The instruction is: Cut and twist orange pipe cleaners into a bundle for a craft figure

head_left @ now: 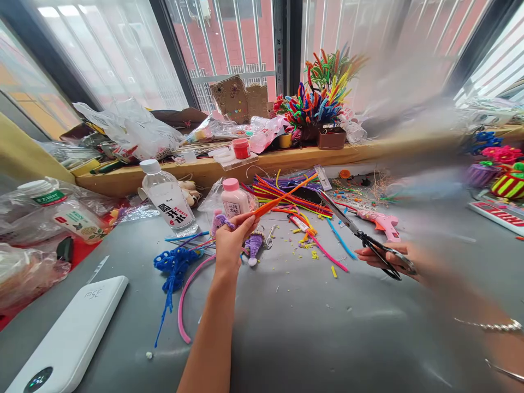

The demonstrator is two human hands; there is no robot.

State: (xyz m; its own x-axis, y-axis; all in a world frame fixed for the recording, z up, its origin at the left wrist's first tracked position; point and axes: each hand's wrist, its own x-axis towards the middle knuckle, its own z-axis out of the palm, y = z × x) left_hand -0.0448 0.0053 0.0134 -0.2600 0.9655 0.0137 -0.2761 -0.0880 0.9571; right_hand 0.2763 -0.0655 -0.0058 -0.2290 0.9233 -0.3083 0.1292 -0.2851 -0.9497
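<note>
My left hand pinches an orange pipe cleaner, which points up and to the right. In my right hand is a pair of scissors, its blades reaching toward the pipe cleaner's far end; whether they touch it I cannot tell. Beyond both hands lies a pile of multicoloured pipe cleaners. A purple crocheted piece and blue fuzzy strands rest near my left hand. Close to my right hand is a pink glue gun. Small yellow clippings are scattered between the hands.
A clear bottle and a pink-capped jar stand at the back. A white power bank lies front left. Colourful pipe-cleaner plants, bags and a red tub crowd the wooden sill. The far right is partly blurred.
</note>
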